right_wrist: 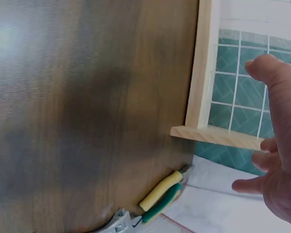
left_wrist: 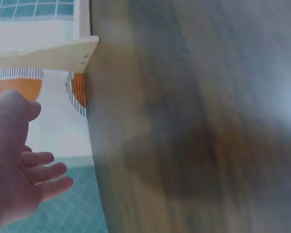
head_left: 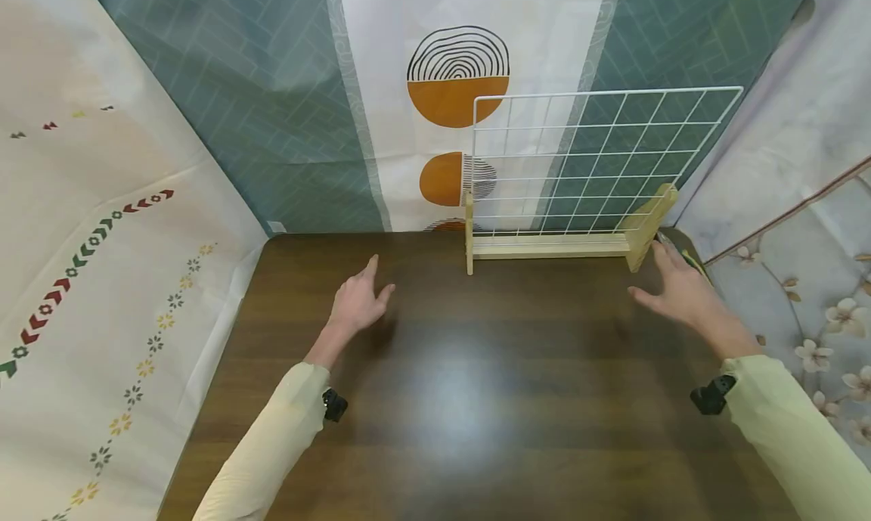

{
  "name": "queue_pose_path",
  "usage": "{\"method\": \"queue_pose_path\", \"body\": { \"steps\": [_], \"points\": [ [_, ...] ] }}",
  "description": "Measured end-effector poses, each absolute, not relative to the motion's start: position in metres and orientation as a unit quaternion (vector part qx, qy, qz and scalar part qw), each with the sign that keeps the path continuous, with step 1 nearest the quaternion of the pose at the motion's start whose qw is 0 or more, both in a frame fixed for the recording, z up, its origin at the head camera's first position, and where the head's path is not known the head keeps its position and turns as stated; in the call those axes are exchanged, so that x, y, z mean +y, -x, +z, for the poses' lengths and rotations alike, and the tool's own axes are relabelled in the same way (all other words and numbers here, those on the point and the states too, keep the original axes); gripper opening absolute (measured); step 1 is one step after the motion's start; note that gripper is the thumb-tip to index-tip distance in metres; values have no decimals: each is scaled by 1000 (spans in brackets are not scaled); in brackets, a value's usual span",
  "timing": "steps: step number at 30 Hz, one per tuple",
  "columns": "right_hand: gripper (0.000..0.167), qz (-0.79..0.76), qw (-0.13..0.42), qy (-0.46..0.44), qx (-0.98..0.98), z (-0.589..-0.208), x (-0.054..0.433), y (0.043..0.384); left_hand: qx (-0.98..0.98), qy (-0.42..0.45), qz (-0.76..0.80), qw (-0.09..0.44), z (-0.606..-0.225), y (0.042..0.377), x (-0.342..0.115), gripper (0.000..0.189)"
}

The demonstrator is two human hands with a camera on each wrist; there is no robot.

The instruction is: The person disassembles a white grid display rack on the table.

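1 wire rack (head_left: 585, 177) upright, just beside right grip (head_left: 680, 290).

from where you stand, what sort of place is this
Probably a makeshift indoor workspace: a dark tabletop, patterned cloth-like hangings on three sides, and pliers near its far right corner.

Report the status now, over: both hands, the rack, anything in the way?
Left hand open, empty, over table. Right hand open, empty, near right end of rack. Rack standing at table's back edge. Pliers nearby, possibly in right hand's way.
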State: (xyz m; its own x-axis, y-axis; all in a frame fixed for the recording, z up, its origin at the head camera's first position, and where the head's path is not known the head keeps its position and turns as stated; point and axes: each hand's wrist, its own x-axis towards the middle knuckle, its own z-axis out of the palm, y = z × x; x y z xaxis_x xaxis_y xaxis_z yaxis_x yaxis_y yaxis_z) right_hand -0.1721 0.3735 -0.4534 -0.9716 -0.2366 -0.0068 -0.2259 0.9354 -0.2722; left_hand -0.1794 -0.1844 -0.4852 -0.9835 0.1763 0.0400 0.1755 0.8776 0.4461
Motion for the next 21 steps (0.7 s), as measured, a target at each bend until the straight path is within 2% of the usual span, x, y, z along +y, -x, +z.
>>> {"method": "queue_pose_path", "body": {
  "steps": [5, 14, 17, 21],
  "points": [
    [89, -147, -15, 117, 982, -446, 374, 181, 960, -88, 265, -17, -478, 196, -164, 60],
    [37, -223, -49, 64, 972, -434, 390, 195, 934, -87, 345, 10, -462, 234, -124, 55],
    [35, -250, -46, 32, 967, -431, 397, 203, 928, -88, 361, 12, -456, 246, -109, 55],
    [42, -277, -22, -5, 961, -427, 404, 214, 918, -82, 388, 19, -451, 260, -89, 56]
  ]
}}
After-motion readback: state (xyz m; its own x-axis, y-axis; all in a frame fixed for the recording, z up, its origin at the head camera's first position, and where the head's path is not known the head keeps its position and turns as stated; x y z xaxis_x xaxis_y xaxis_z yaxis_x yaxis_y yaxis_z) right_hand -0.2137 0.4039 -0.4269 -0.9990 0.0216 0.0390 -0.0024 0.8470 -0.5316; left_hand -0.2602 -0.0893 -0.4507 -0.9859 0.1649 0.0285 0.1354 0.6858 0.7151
